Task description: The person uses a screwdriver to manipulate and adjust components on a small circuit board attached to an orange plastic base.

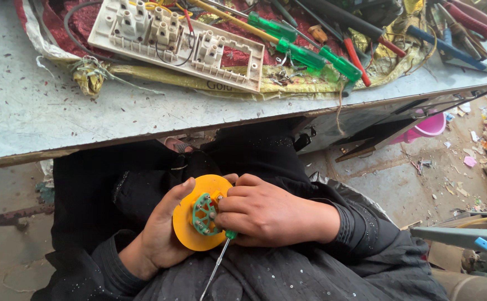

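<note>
1. The left hand (162,234) cups the yellow disc (190,234) from behind, thumb stretched along its upper edge, fingers half open around it.
2. The right hand (266,214) is closed tight over the disc's right side; a screwdriver (217,266) with a green handle pokes out below its fist.
3. The right fingers hide the screwdriver's handle and part of the disc; the shaft's tip is cut off at the bottom edge.
4. The disc sits in the lap between both hands, carrying a green spoked part (203,213) on its face.
</note>
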